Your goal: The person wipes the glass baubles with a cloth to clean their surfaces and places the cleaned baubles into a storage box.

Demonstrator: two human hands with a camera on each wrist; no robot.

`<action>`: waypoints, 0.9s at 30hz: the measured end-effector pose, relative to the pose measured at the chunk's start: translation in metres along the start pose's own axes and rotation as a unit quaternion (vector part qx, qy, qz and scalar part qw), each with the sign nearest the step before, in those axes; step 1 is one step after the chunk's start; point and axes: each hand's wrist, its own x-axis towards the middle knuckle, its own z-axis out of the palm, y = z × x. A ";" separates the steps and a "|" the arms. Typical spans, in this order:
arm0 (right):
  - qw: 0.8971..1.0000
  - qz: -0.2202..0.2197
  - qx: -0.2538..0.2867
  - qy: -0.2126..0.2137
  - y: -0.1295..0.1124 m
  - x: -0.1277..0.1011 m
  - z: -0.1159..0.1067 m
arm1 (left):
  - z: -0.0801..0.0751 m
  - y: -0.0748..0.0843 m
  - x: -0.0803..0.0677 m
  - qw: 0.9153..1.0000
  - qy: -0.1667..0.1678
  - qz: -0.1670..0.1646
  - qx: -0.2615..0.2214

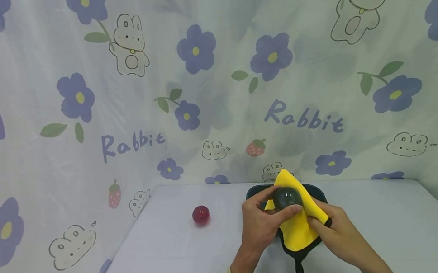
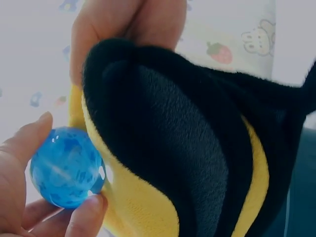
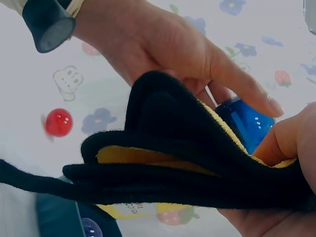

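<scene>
My left hand (image 1: 259, 225) pinches a shiny ball (image 1: 286, 198) between its thumb and fingers. The ball looks dark in the head view and clear blue, mottled inside, in the left wrist view (image 2: 66, 168). My right hand (image 1: 340, 231) grips a folded yellow cloth (image 1: 300, 236) with a black border and hanging loop. The cloth's yellow face lies against the ball's side. Its dark back (image 2: 182, 148) fills the middle of the left wrist view. Part of the right hand's fingers is hidden behind the cloth.
A dark teal tray (image 1: 255, 190) stands behind and below the hands, mostly covered by them. Inside it a bluish ball (image 3: 92, 228) shows in the right wrist view. A red ball (image 1: 201, 215) rests on the white tabletop (image 1: 168, 261) to the left. A patterned curtain (image 1: 221, 90) hangs behind.
</scene>
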 end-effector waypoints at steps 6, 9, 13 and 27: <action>1.000 0.018 -0.003 -0.008 -0.003 0.000 0.002 | -0.003 0.000 0.001 0.999 0.024 0.002 0.032; 1.000 0.026 -0.007 -0.010 -0.005 -0.001 0.003 | -0.005 0.002 0.003 0.998 0.027 -0.006 0.054; 1.000 0.021 -0.014 -0.001 -0.005 -0.003 0.004 | -0.010 0.002 0.005 0.996 0.018 -0.019 0.082; 0.985 -0.129 -0.094 0.066 -0.001 -0.008 0.010 | -0.021 0.000 0.009 0.992 -0.040 -0.059 0.106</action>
